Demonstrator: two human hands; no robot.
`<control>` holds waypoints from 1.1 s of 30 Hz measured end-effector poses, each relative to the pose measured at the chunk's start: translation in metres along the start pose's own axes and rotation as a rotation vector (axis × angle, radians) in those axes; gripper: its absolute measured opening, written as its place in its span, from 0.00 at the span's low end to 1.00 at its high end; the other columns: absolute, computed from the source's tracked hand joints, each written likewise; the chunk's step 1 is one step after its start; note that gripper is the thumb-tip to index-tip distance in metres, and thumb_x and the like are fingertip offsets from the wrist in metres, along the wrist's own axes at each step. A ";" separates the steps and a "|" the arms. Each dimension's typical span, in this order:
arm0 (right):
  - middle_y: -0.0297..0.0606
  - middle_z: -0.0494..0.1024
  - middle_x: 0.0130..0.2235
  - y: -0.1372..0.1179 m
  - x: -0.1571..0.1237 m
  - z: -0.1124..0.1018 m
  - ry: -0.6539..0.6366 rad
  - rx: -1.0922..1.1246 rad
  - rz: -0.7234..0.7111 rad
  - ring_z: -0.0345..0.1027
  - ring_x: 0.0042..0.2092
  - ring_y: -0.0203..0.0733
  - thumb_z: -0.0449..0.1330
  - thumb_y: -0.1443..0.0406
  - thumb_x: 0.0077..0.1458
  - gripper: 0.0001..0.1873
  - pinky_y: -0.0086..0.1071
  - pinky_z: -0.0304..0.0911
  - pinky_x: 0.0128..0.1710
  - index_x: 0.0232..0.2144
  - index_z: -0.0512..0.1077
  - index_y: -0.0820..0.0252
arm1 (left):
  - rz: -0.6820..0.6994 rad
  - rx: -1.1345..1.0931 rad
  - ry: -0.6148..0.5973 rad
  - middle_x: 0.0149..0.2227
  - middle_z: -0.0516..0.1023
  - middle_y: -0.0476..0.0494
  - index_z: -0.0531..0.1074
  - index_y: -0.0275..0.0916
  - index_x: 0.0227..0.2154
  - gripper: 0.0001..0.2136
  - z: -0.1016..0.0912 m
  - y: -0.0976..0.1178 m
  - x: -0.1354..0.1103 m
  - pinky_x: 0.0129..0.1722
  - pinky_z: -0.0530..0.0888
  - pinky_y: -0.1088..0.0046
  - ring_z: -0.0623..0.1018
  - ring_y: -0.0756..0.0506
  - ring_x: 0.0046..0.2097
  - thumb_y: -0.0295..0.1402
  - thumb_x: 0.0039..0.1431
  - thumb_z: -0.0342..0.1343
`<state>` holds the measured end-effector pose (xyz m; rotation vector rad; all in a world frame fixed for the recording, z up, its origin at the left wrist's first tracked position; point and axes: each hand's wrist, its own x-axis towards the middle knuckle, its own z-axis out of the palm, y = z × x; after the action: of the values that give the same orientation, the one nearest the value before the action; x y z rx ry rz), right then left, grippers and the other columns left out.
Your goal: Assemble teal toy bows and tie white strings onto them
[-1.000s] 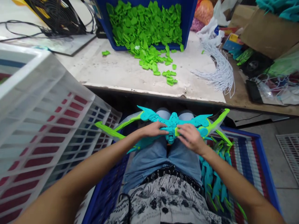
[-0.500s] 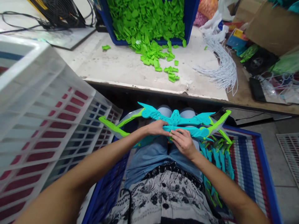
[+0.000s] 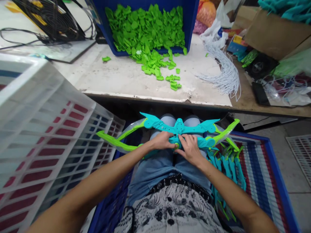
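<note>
Across my lap lie turquoise toy bow parts with lime-green limb ends. The nearer toy bow (image 3: 204,142) is between my two hands, and another turquoise bow body (image 3: 179,126) rests just beyond it on my knees. My left hand (image 3: 163,141) grips the nearer bow at its middle, thumb toward me. Against the same middle part, my right hand (image 3: 190,147) presses with its fingers on top and thumb below. A small lime-green piece (image 3: 177,145) sits at the bow's centre between my thumbs, partly covered.
A blue bin (image 3: 191,32) of green plastic pieces (image 3: 148,29) spills onto the worktable (image 3: 116,77). White cords (image 3: 225,74) lie to its right. A white crate (image 3: 60,106) stands at left. More toy bows (image 3: 228,165) lie on a striped blue-rimmed crate (image 3: 263,161) at right.
My right fingers have shifted from over the green piece to the bow's top, uncovering more of that piece. The view has tilted, so table and bin appear lower. My left hand keeps its grip.
</note>
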<state>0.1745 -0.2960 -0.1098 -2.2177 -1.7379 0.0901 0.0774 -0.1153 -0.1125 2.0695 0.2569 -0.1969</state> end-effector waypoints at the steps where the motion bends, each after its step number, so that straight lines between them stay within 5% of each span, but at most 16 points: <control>1: 0.50 0.72 0.46 -0.001 0.000 0.002 0.016 -0.001 0.005 0.65 0.47 0.55 0.63 0.56 0.55 0.29 0.49 0.60 0.46 0.56 0.66 0.61 | 0.019 0.026 -0.001 0.28 0.74 0.49 0.74 0.34 0.32 0.16 -0.001 0.001 0.000 0.35 0.66 0.74 0.71 0.46 0.33 0.42 0.46 0.61; 5: 0.46 0.74 0.41 -0.007 0.001 -0.002 0.043 0.003 0.064 0.66 0.43 0.53 0.67 0.57 0.50 0.25 0.46 0.63 0.41 0.49 0.70 0.58 | 0.081 0.133 0.022 0.37 0.77 0.45 0.74 0.36 0.38 0.16 -0.001 0.013 -0.009 0.40 0.69 0.72 0.74 0.42 0.40 0.41 0.49 0.60; 10: 0.37 0.78 0.38 0.017 0.024 -0.048 -0.186 0.321 -0.097 0.71 0.40 0.44 0.61 0.64 0.55 0.09 0.36 0.66 0.40 0.40 0.75 0.55 | 0.099 0.457 0.190 0.41 0.76 0.39 0.71 0.40 0.50 0.17 0.026 0.016 -0.049 0.39 0.72 0.68 0.76 0.41 0.39 0.38 0.59 0.55; 14: 0.41 0.79 0.39 0.059 0.099 -0.076 0.093 0.214 0.015 0.69 0.41 0.46 0.53 0.67 0.59 0.11 0.39 0.65 0.45 0.38 0.76 0.59 | 0.230 0.758 0.306 0.54 0.70 0.36 0.63 0.51 0.59 0.26 0.062 -0.003 -0.075 0.47 0.72 0.62 0.74 0.40 0.47 0.23 0.60 0.48; 18: 0.48 0.76 0.47 0.084 0.193 -0.072 0.234 -0.007 0.067 0.64 0.49 0.52 0.56 0.72 0.53 0.15 0.45 0.60 0.52 0.44 0.74 0.63 | 0.153 0.812 0.284 0.64 0.59 0.38 0.54 0.59 0.63 0.36 0.081 -0.009 -0.087 0.54 0.70 0.54 0.68 0.35 0.58 0.20 0.56 0.53; 21: 0.46 0.77 0.47 0.088 0.240 -0.065 0.172 -0.014 0.089 0.64 0.49 0.51 0.58 0.71 0.51 0.14 0.42 0.61 0.50 0.42 0.74 0.62 | 0.141 0.703 0.265 0.64 0.57 0.34 0.55 0.52 0.63 0.37 0.075 0.000 -0.092 0.55 0.70 0.50 0.65 0.33 0.61 0.23 0.52 0.59; 24: 0.43 0.79 0.41 0.092 0.253 -0.068 0.113 -0.008 0.180 0.67 0.46 0.48 0.58 0.69 0.53 0.10 0.38 0.62 0.47 0.38 0.75 0.60 | 0.172 0.565 0.300 0.62 0.62 0.32 0.62 0.44 0.59 0.28 0.057 0.010 -0.091 0.54 0.72 0.54 0.67 0.35 0.59 0.26 0.54 0.58; 28: 0.37 0.80 0.35 0.101 0.236 -0.084 0.042 0.074 0.369 0.73 0.38 0.43 0.61 0.66 0.52 0.18 0.31 0.64 0.39 0.47 0.73 0.58 | 0.188 0.387 0.395 0.52 0.72 0.35 0.70 0.40 0.49 0.14 0.030 0.016 -0.072 0.49 0.76 0.63 0.75 0.40 0.51 0.32 0.62 0.52; 33: 0.45 0.81 0.38 0.098 0.206 -0.098 -0.023 -0.167 0.377 0.73 0.41 0.49 0.58 0.63 0.57 0.14 0.35 0.64 0.39 0.45 0.75 0.60 | 0.223 0.285 0.550 0.47 0.76 0.37 0.73 0.38 0.45 0.12 0.004 0.015 -0.023 0.48 0.75 0.65 0.76 0.41 0.48 0.36 0.64 0.49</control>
<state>0.3434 -0.1404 -0.0155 -2.6528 -1.3605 0.0583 0.0591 -0.1282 -0.0967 2.3847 0.3403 0.5062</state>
